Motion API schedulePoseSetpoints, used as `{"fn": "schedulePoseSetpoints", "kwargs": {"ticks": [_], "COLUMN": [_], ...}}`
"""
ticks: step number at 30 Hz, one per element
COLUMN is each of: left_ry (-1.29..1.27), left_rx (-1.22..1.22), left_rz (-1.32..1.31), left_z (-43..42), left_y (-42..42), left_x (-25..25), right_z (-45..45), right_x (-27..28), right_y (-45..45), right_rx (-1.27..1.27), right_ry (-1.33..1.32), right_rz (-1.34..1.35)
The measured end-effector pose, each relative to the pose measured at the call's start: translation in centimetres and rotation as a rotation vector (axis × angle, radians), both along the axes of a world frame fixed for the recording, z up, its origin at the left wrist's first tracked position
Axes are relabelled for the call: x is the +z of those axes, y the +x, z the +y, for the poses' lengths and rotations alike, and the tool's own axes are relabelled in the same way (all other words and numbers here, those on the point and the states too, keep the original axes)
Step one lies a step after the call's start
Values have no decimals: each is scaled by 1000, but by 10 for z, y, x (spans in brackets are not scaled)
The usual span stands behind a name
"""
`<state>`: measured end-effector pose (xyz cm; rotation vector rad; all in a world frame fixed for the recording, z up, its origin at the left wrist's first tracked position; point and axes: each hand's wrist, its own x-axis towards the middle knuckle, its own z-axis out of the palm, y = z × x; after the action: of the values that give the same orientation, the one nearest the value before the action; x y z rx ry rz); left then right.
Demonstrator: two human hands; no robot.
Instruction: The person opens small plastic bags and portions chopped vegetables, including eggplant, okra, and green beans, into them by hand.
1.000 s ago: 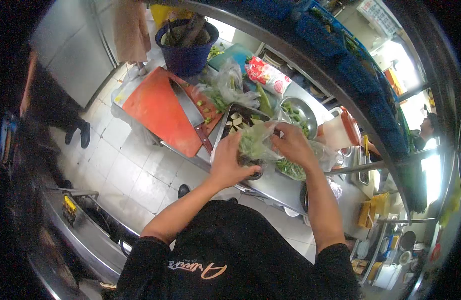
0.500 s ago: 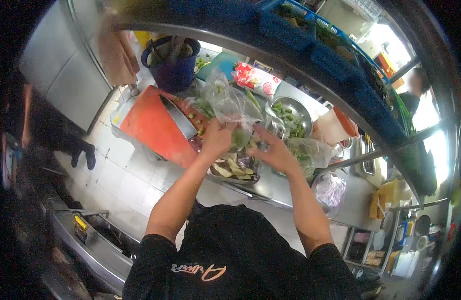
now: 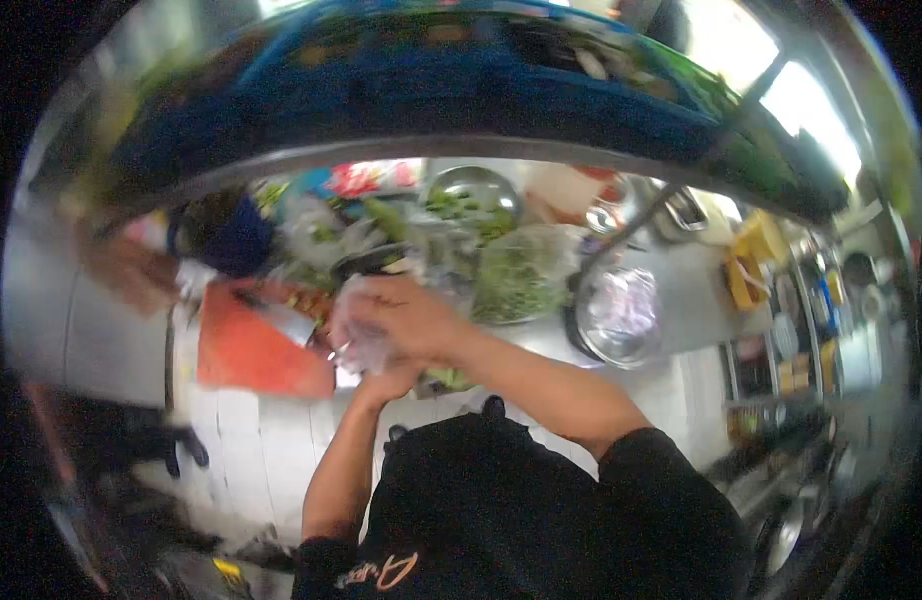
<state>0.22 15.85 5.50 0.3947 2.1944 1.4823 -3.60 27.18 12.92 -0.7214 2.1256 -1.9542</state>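
Note:
My right hand (image 3: 416, 318) is wrapped over a crumpled clear plastic bag (image 3: 356, 322) with a pinkish tint. Blur hides what the bag contains. Below it, my left hand (image 3: 389, 380) grips the bag from underneath, its fingers partly hidden. Left of my hands, a knife (image 3: 291, 325) lies on the orange cutting board (image 3: 246, 355) beside small chopped pieces. A tray of cut vegetables (image 3: 446, 380) shows just under my right wrist. Another clear bag, with green vegetables (image 3: 521, 275), sits to the right of my hands.
Behind stand a steel bowl of cut greens (image 3: 471, 195) and a dark blue bucket (image 3: 221, 235). A plastic-covered bowl (image 3: 618, 315) is at right. Overhead, the shelf edge (image 3: 431, 148) carries blue crates (image 3: 401, 95). Someone's dark shoe (image 3: 193, 448) is on the floor at left.
My hands, earlier apart over the vegetables, have come together on a pinkish clear bag. The view has swung right and is blurred.

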Motion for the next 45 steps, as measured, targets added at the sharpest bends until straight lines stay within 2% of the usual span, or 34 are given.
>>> {"fn": "schedulePoseSetpoints", "kwargs": {"ticks": [1, 3, 4, 5, 7, 8, 9, 11, 12, 13, 15, 16, 19, 22, 23, 24, 25, 26, 27, 28, 29, 30, 31, 32, 33, 35, 38, 40, 41, 43, 45], "left_ry": [90, 8, -52, -111, -264, -298, -227, -98, -40, -213, -559, -440, -52, 349, 498, 480, 484, 668, 847, 844, 868, 890, 912, 629, 77, -342, -179, -40, 30, 188, 419], "left_rx": [34, -18, -102, -154, -200, -176, -208, -263, -280, -317, -371, -302, -228, -183, -169, -126, 11, 107, 191, 344, 260, 176, 97, 157, -79, -97, 23, 13, 13, -131, -248], "left_rz": [-19, 96, 57, 187, 776, 974, 804, 456, 280, 209, 63, 243, 544, 284, 175, 149, -43, -187, -338, -303, -382, -464, -547, -451, -61, 308, 731, 865, 929, 654, 317], "left_z": [-1, 7, 10, 14, 24, 32, 42, 62, 69, 77, 93, 85, 84, 97, 102, 123, 135, 146, 156, 165, 156, 139, 127, 123, 110, 125, 91, 76, 69, 61, 60], "left_y": [2, 0, -1, -2, -7, -9, -8, 0, 3, 1, -6, -5, -7, 16, 26, 35, 45, 45, 44, 48, 41, 31, 28, 36, 25, 53, 40, 41, 45, 57, 75], "left_x": [-8, 3, 6, -9, -69, -88, -75, -42, -26, -8, 25, 27, 42, 64, 71, 83, 91, 91, 92, 104, 100, 85, 74, 70, 33, 64, 33, 46, 56, 77, 92], "right_z": [9, 28, 41, 54, 77, 87, 94, 115, 132, 149, 190, 206, 226, 237, 230, 218, 209, 201, 196, 193, 192, 201, 206, 210, 210, 201, 197, 205, 205, 200, 198], "right_x": [1, 2, 17, 32, 45, 45, 39, 25, 9, -5, -22, -30, -44, -15, -21, -35, -47, -55, -77, -102, -111, -71, -49, -32, -14, 15, 20, 7, 9, 32, 22], "right_y": [1, 4, 10, 19, 42, 54, 71, 77, 68, 57, 39, 36, 40, 51, 50, 48, 46, 48, 46, 40, 35, 47, 51, 54, 57, 70, 80, 83, 90, 107, 112], "right_rx": [-22, -33, -291, -350, -370, -357, -269, -30, 121, 277, 301, 319, 249, -96, -220, -347, -479, -408, -450, -493, -532, -628, -559, -487, -414, -248, -222, -297, -250, -150, -349], "right_ry": [-184, -584, -500, -374, -64, 77, 239, 657, 888, 1101, 917, 822, 634, 753, 657, 556, 455, 481, 480, 482, 486, 581, 619, 658, 697, 794, 836, 905, 999, 1174, 947], "right_rz": [-155, -441, -284, 48, 597, 830, 958, 870, 648, 412, 320, 275, 237, 726, 750, 771, 796, 637, 686, 733, 777, 862, 909, 955, 996, 1035, 1046, 1028, 915, 683, 793]}}
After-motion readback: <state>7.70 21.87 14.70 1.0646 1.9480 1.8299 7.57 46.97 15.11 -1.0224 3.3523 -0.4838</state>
